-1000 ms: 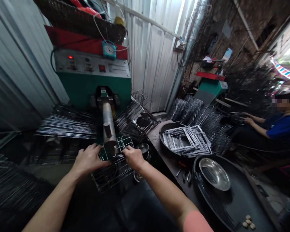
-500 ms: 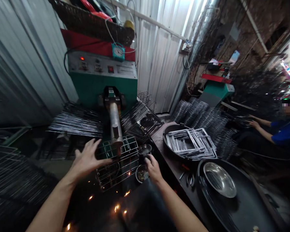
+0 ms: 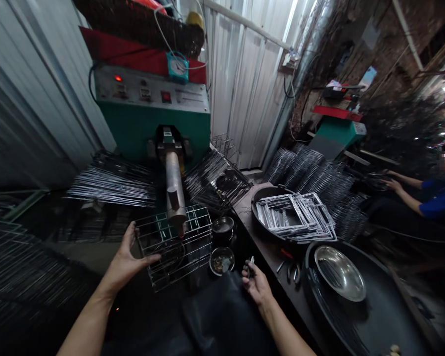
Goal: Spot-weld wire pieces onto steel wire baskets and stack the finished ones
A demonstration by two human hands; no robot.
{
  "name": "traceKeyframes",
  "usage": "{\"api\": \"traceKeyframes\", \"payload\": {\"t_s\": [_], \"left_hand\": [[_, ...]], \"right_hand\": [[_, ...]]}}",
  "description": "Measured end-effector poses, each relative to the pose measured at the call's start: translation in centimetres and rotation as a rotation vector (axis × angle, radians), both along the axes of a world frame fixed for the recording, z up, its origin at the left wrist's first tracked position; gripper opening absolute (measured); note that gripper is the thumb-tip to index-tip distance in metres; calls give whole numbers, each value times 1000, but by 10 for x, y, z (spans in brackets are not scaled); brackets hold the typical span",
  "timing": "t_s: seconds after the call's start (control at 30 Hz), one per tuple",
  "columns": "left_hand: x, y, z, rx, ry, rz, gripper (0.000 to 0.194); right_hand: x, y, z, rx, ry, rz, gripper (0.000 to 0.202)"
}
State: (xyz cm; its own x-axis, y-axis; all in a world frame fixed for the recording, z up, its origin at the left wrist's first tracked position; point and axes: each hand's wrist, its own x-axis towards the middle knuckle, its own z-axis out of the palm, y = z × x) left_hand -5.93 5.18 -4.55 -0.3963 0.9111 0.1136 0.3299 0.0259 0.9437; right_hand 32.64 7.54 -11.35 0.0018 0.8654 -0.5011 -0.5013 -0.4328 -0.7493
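Note:
My left hand [image 3: 128,259] is at the left side of a wire rack [image 3: 198,242], its thumb over the wires and its fingers around the edge. The rack sits beneath the metal arm [image 3: 173,185] of a green welding machine [image 3: 129,123], the arm's lower tip close to the wires. My right hand [image 3: 257,284] is away from the rack, fingers closed on small metal pieces [image 3: 250,267] whose exact shape I cannot make out. Left of that hand is a small bowl [image 3: 221,261] with little bits in it, and another small bowl [image 3: 223,225] sits behind it.
A black pan [image 3: 257,222] holds square wire frames [image 3: 296,215]. A steel bowl [image 3: 340,273] rests in a larger black tray [image 3: 378,321]. Pliers [image 3: 293,273] lie between them. Wire stacks [image 3: 111,185] flank the machine. Another person [image 3: 439,200] sits at the far right.
My left hand has closed in on the rack's left edge. The rack has shifted slightly left. My right hand has moved right, away from the bowls. The flying sparks have nearly vanished.

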Motion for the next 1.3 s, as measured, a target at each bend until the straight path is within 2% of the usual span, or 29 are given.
{"api": "traceKeyframes", "payload": {"t_s": [0.1, 0.2, 0.3, 0.4, 0.47, 0.57, 0.63, 0.7, 0.73, 0.8, 0.87, 0.93, 1.07, 1.17, 1.3], "left_hand": [[-1, -3, -15, -3, -110, 41, 139], [5, -2, -27, 41, -227, 67, 129], [12, -3, -29, 124, -270, 87, 116], [13, -14, -21, 147, -259, 89, 111], [12, -31, -12, 143, -242, 61, 109], [13, -63, 7, 107, -118, -42, 103], [18, -79, 22, 62, 79, -111, 97], [27, -86, 39, 23, 329, -151, 92], [33, -86, 47, 7, 458, -168, 89], [46, -82, 63, -19, 702, -198, 85], [58, -76, 75, -41, 909, -219, 81], [65, -72, 84, -56, 1045, -233, 77], [63, -69, 86, -79, 1109, -233, 73], [57, -67, 81, -122, 1080, -216, 74], [54, -59, 78, -175, 1066, -230, 75]], "right_hand": [[11, -7, -5, 45, -26, -25, 35], [18, -21, -16, 252, -381, -6, 40], [25, -37, -29, 542, -781, 201, 35], [32, -46, -29, 696, -988, 388, 29], [32, -46, -13, 738, -1063, 494, 25], [19, -44, 38, 848, -1055, 707, 21], [-1, -43, 78, 927, -968, 818, 21], [-28, -40, 112, 944, -905, 878, 23], [-44, -37, 123, 925, -876, 911, 24], [-74, -30, 134, 865, -823, 963, 20], [-101, -22, 132, 791, -736, 960, 14], [-120, -19, 122, 732, -614, 915, 14], [-132, -22, 102, 711, -404, 839, 17], [-124, -23, 92, 809, -381, 893, 25], [-119, -13, 84, 1083, -537, 936, 35]]}}
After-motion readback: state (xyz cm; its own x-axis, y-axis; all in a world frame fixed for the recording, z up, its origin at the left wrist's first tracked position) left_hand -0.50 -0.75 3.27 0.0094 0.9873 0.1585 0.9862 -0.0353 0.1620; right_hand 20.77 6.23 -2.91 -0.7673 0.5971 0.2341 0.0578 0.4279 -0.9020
